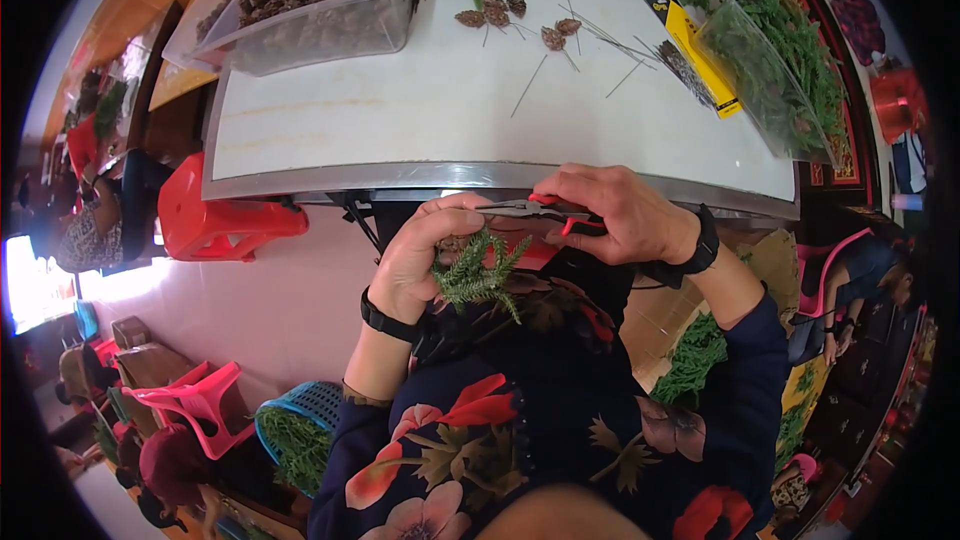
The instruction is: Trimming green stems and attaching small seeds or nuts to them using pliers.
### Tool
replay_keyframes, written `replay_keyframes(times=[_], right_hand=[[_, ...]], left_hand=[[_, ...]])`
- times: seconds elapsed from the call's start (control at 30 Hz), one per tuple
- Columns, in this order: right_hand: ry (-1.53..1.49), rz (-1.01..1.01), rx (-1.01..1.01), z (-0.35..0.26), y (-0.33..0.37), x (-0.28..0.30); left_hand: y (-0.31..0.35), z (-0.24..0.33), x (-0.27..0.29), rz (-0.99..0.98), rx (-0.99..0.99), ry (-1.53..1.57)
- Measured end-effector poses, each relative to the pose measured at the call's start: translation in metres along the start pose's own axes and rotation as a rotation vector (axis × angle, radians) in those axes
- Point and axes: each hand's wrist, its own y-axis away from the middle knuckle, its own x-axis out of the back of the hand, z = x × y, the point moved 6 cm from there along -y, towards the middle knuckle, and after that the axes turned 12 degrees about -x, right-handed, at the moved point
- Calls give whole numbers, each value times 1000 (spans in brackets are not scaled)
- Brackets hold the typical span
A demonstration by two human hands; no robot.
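Note:
My left hand (408, 252) pinches a small green artificial pine sprig (478, 278), which hangs below the fingers in front of my body. In my right hand (640, 220) is a pair of pliers (528, 208) with red grips, fingers wrapped around the handles. The jaws of the pliers point left and reach the fingertips of my left hand, just off the near edge of the white table (380, 130). What lies between the jaws is too small to make out. Several loose pine cones (494, 10) and thin dark wires (528, 88) lie farther back on the tabletop.
A clear plastic bin (330, 52) heaped with pine cones stands back left. At the right are a yellow card package (690, 50) and a clear box (770, 90) of green sprigs. A red stool (205, 215) and blue basket (310, 402) stand left; other people sit around.

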Motion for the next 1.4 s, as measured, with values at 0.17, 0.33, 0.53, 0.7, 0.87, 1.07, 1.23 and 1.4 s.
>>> replay_keyframes(times=[0.17,0.33,0.53,0.7,0.87,1.07,1.23,1.4], right_hand=[[-58,-69,-60,-11,-7,-9],[13,-71,-36,-30,-18,-23],[70,-114,-43,-58,-45,-50],[32,-226,-176,-68,-68,-81],[-21,-263,-290,-75,-81,-107],[-1,-187,-303,-95,-84,-122],[-7,-153,-408,-110,-78,-122],[-51,-126,-448,-121,-72,-122]], left_hand=[[2,-4,21,-72,-27,25],[15,3,30,-17,-24,102],[28,-5,84,-70,-74,179],[50,23,115,93,-247,-140],[71,48,127,218,-532,-404],[80,55,140,224,-587,-509],[88,61,136,229,-699,-575],[99,67,130,294,-805,-672]])
